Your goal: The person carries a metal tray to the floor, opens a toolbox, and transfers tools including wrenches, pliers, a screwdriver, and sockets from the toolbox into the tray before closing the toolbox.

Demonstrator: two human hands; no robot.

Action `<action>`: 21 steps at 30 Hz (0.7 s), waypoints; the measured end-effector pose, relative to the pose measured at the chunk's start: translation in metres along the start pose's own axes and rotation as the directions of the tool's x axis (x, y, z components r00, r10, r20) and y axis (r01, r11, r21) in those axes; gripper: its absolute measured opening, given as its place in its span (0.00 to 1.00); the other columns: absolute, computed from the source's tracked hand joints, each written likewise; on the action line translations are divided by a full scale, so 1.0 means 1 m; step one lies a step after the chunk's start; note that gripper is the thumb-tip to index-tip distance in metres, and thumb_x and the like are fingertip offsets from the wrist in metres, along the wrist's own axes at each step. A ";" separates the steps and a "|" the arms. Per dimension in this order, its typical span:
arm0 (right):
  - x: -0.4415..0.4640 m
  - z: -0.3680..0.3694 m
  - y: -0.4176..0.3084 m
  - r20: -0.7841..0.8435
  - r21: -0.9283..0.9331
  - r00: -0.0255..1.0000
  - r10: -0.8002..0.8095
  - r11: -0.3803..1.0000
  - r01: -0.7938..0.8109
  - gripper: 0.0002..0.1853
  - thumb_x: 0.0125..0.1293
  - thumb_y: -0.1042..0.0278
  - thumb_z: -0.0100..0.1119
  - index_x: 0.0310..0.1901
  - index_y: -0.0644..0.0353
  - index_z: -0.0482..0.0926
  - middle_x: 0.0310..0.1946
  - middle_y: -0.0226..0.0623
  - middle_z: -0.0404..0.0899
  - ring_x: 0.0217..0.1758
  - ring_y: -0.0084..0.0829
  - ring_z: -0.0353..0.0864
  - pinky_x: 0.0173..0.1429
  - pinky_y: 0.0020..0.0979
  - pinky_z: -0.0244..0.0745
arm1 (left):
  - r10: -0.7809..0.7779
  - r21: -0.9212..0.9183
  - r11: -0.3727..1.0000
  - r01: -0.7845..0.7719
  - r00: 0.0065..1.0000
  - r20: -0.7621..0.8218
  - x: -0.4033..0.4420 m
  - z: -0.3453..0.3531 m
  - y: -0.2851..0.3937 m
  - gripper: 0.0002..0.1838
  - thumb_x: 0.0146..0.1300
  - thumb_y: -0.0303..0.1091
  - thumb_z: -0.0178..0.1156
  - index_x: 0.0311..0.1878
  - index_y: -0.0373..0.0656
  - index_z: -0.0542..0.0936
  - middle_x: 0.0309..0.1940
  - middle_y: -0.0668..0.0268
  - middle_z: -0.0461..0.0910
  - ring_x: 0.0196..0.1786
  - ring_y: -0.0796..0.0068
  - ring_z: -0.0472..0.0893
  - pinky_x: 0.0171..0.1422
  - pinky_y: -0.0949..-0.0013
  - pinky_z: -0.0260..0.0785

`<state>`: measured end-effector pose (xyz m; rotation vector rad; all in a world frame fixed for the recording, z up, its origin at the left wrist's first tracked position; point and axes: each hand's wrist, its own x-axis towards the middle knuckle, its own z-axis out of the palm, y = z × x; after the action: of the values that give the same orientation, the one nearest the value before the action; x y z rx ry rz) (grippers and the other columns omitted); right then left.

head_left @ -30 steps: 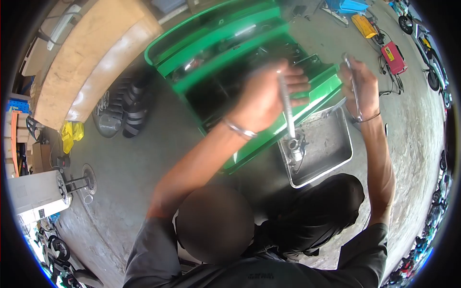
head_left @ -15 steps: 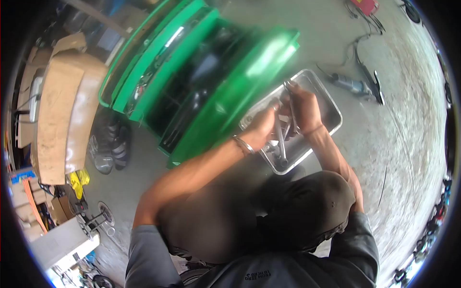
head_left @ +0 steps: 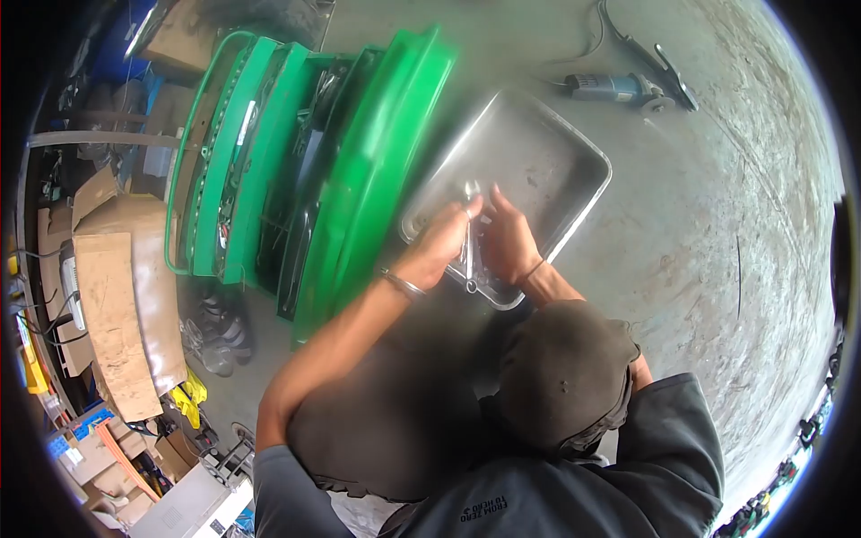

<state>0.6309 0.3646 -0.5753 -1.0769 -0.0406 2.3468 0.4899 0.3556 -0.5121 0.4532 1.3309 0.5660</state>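
A combination wrench [head_left: 469, 247] stands between finger and thumb of my left hand [head_left: 438, 240], its ring end pointing toward me. Just right of it is my right hand [head_left: 511, 240], thumb stretched out and apart from the fingers, which are partly hidden. I see nothing clearly held in it. Both hands are over the near end of a rectangular metal tray [head_left: 574, 208]. Small shiny pieces show below and between the hands, too blurred to name. A round metal piece [head_left: 418, 221] lies in the tray's left corner.
Left of the tray stands an opened green cantilever toolbox [head_left: 372, 170] with tools in its compartments. An angle grinder [head_left: 610, 88] lies on the floor beyond the tray. Cardboard boxes [head_left: 117, 314] and a pair of shoes [head_left: 220, 327] are at the left.
The view has shifted, so tray and toolbox appear farther left. My right hand has loosened from its grip among the wrenches and now sits lower, beside the wrench in my left hand.
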 end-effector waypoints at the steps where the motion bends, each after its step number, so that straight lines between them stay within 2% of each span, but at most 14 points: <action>1: -0.003 0.001 0.001 0.034 0.045 0.999 -0.015 0.999 0.013 0.32 0.74 0.38 0.48 0.59 0.64 0.71 0.51 0.44 0.75 0.56 0.38 0.74 0.60 0.42 0.71 | 0.010 0.063 0.998 -0.014 0.997 0.070 -0.001 0.000 -0.002 0.23 0.75 0.52 0.53 0.60 0.43 0.76 0.47 0.73 0.78 0.51 0.81 0.72 0.56 0.68 0.64; 2: -0.005 0.004 0.001 0.074 0.082 0.997 -0.026 0.996 0.020 0.28 0.75 0.41 0.49 0.55 0.62 0.72 0.50 0.44 0.74 0.54 0.37 0.74 0.58 0.42 0.71 | 0.019 0.150 0.988 -0.031 0.996 0.084 -0.006 0.003 0.001 0.28 0.76 0.53 0.53 0.65 0.38 0.74 0.54 0.67 0.78 0.57 0.78 0.74 0.62 0.68 0.63; 5: 0.044 -0.051 0.007 -0.038 -0.220 0.967 -0.254 0.946 0.240 0.17 0.73 0.59 0.55 0.54 0.63 0.72 0.46 0.42 0.77 0.46 0.34 0.77 0.47 0.37 0.72 | -0.020 0.287 0.957 -0.040 0.979 0.202 -0.029 0.002 0.017 0.34 0.75 0.53 0.53 0.69 0.30 0.70 0.69 0.56 0.71 0.73 0.66 0.67 0.77 0.66 0.54; 7: 0.024 -0.033 -0.020 -0.136 -0.424 0.934 -0.332 0.871 0.248 0.14 0.71 0.69 0.56 0.55 0.63 0.73 0.39 0.39 0.80 0.33 0.30 0.78 0.33 0.30 0.72 | 0.115 0.322 0.931 -0.170 0.976 0.184 -0.057 -0.007 0.018 0.32 0.74 0.51 0.56 0.67 0.32 0.73 0.64 0.55 0.76 0.69 0.66 0.71 0.74 0.66 0.59; 10: 0.047 -0.061 -0.054 -0.098 -0.785 0.884 -0.456 0.581 0.213 0.22 0.66 0.62 0.61 0.58 0.61 0.74 0.36 0.38 0.81 0.34 0.28 0.79 0.35 0.30 0.74 | 0.189 0.333 0.899 -0.285 0.937 0.292 -0.116 -0.052 0.051 0.27 0.73 0.46 0.59 0.65 0.33 0.75 0.55 0.59 0.82 0.57 0.71 0.81 0.66 0.68 0.69; 11: 0.052 -0.067 -0.079 -0.019 -0.975 0.893 -0.450 0.207 0.083 0.28 0.64 0.58 0.64 0.62 0.63 0.73 0.40 0.43 0.83 0.39 0.33 0.82 0.43 0.34 0.78 | 0.308 0.285 0.889 -0.358 0.929 0.205 -0.128 -0.068 0.058 0.25 0.73 0.44 0.60 0.63 0.33 0.76 0.49 0.62 0.83 0.49 0.74 0.83 0.60 0.69 0.74; 12: 0.060 -0.073 -0.090 0.081 -0.986 0.831 -0.551 0.076 0.147 0.34 0.62 0.55 0.66 0.66 0.64 0.72 0.46 0.48 0.85 0.46 0.40 0.85 0.52 0.36 0.79 | 0.448 0.199 0.864 -0.462 0.887 0.115 -0.136 -0.085 0.066 0.24 0.73 0.44 0.59 0.61 0.34 0.76 0.46 0.62 0.83 0.48 0.74 0.83 0.56 0.69 0.75; 13: 0.071 -0.076 -0.114 0.122 -0.987 0.849 -0.513 -0.155 0.048 0.33 0.63 0.53 0.65 0.66 0.64 0.74 0.50 0.53 0.85 0.53 0.47 0.85 0.58 0.38 0.77 | 0.575 0.185 0.807 -0.560 0.818 -0.029 -0.139 -0.109 0.070 0.22 0.74 0.43 0.58 0.60 0.34 0.76 0.44 0.62 0.83 0.47 0.73 0.83 0.55 0.69 0.76; 14: 0.054 -0.045 -0.124 0.247 -0.954 0.799 -0.548 -0.281 0.102 0.28 0.63 0.51 0.65 0.58 0.64 0.81 0.48 0.54 0.85 0.54 0.47 0.85 0.59 0.38 0.77 | 0.641 0.121 0.767 -0.630 0.742 -0.196 -0.140 -0.132 0.073 0.21 0.74 0.42 0.57 0.59 0.33 0.77 0.45 0.62 0.83 0.47 0.72 0.83 0.55 0.68 0.77; 15: 0.049 -0.013 -0.139 0.220 -0.927 0.831 -0.511 -0.375 0.016 0.25 0.63 0.52 0.65 0.55 0.64 0.83 0.48 0.54 0.85 0.55 0.47 0.84 0.60 0.38 0.77 | 0.673 0.101 0.723 -0.684 0.663 -0.328 -0.143 -0.158 0.074 0.20 0.74 0.41 0.57 0.59 0.33 0.77 0.44 0.61 0.83 0.47 0.72 0.83 0.54 0.68 0.77; 16: 0.041 0.018 -0.146 0.181 -0.954 0.821 -0.542 -0.299 0.014 0.23 0.64 0.54 0.64 0.54 0.63 0.83 0.48 0.53 0.85 0.55 0.45 0.85 0.59 0.38 0.77 | 0.617 0.117 0.742 -0.660 0.605 -0.503 -0.144 -0.182 0.070 0.20 0.74 0.40 0.58 0.58 0.33 0.77 0.44 0.59 0.84 0.46 0.72 0.84 0.54 0.69 0.78; 18: 0.027 0.082 -0.153 0.369 -0.907 0.745 -0.556 -0.391 0.157 0.22 0.66 0.55 0.62 0.54 0.64 0.83 0.45 0.51 0.86 0.55 0.45 0.85 0.59 0.37 0.76 | 0.578 0.185 0.759 -0.625 0.515 -0.633 -0.137 -0.235 0.045 0.20 0.74 0.41 0.58 0.57 0.33 0.79 0.44 0.59 0.84 0.44 0.73 0.84 0.51 0.71 0.77; 19: 0.029 0.105 -0.161 0.503 -0.834 0.708 -0.496 -0.494 0.246 0.21 0.67 0.56 0.62 0.53 0.64 0.83 0.46 0.51 0.86 0.54 0.45 0.85 0.58 0.38 0.77 | 0.512 0.186 0.811 -0.554 0.521 -0.683 -0.137 -0.254 0.030 0.20 0.73 0.43 0.59 0.57 0.35 0.80 0.44 0.61 0.84 0.44 0.74 0.84 0.50 0.72 0.75; 21: 0.023 0.166 -0.161 0.504 -0.811 0.753 -0.422 -0.531 0.245 0.18 0.68 0.57 0.60 0.51 0.61 0.83 0.45 0.51 0.86 0.52 0.48 0.85 0.55 0.41 0.78 | 0.505 0.258 0.847 -0.464 0.554 -0.661 -0.135 -0.281 -0.007 0.20 0.72 0.44 0.60 0.57 0.36 0.80 0.44 0.62 0.84 0.43 0.74 0.83 0.49 0.72 0.75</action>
<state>0.5771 0.5448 -0.4389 -1.3410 -2.4410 0.8502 0.1961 0.2635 -0.4649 0.7005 1.9878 1.2762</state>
